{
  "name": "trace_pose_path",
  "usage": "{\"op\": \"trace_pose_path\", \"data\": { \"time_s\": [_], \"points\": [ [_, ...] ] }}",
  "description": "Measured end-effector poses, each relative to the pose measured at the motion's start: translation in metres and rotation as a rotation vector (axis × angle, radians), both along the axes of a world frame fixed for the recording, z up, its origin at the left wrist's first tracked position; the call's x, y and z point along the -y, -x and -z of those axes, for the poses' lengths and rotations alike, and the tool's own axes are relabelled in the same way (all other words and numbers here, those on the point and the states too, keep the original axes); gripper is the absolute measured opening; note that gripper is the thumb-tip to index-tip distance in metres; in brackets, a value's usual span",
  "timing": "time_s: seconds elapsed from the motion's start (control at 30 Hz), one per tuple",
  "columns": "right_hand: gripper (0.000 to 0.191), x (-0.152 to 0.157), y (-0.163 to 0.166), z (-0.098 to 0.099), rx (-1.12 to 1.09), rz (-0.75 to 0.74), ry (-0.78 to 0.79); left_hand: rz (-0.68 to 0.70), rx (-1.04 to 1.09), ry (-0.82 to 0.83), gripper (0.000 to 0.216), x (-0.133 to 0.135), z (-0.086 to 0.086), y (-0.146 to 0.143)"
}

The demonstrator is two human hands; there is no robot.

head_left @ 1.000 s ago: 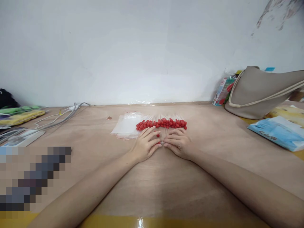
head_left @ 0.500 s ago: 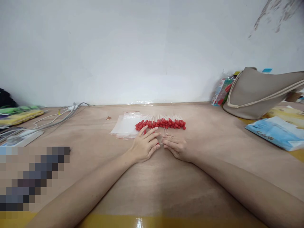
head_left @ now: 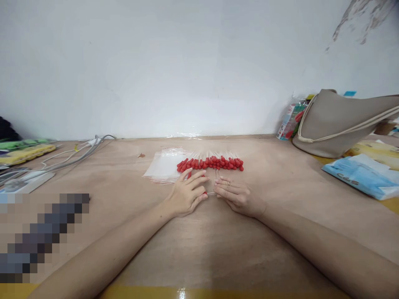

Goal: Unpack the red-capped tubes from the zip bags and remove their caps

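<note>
My left hand [head_left: 188, 195] rests on the table with its fingers bent over small red-tipped pieces, and bits of red show between and below the fingers. From under its fingertips a thin pale stick [head_left: 211, 193] runs across to my right hand [head_left: 235, 195]. The right fingers are pressed together at that stick's far end; a ring shows on one of them. Narrow see-through strips stand just above the right fingertips, too faint to name. Behind both hands lies a row of red-tipped sticks [head_left: 215, 162], red ends toward me. Clear zip bags [head_left: 165, 164] lie in a stack beside the left hand.
A grey-beige bag [head_left: 330, 120] leans at the right, near a clear-fronted package [head_left: 288, 120] and a blue tissue pack [head_left: 358, 176]. Cables [head_left: 84, 153] and a yellow item [head_left: 28, 153] lie at the left. A white wall [head_left: 199, 74] closes the table's back.
Both hands have drawn slightly toward me and a little apart. More of the pale stick shows between them. The row of sticks and the bags stay where they were.
</note>
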State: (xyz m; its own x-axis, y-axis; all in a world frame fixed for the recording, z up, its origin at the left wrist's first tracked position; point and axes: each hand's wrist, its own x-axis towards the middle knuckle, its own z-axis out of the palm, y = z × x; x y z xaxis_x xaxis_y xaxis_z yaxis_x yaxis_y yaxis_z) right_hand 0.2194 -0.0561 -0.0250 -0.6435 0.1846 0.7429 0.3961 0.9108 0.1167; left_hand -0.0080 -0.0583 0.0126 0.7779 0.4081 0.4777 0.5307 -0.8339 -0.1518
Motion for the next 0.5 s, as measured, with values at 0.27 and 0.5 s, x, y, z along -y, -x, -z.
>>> {"op": "trace_pose_path", "data": {
  "time_s": [0.27,0.5],
  "points": [
    [0.036,0.002,-0.011,-0.006,-0.071,0.036,0.089,-0.052,0.069,-0.02,0.02,0.001,0.0,0.015],
    [0.024,-0.006,-0.016,-0.008,-0.13,0.434,0.173,-0.41,0.382,0.141,0.024,-0.015,-0.004,0.038]
  ]
}}
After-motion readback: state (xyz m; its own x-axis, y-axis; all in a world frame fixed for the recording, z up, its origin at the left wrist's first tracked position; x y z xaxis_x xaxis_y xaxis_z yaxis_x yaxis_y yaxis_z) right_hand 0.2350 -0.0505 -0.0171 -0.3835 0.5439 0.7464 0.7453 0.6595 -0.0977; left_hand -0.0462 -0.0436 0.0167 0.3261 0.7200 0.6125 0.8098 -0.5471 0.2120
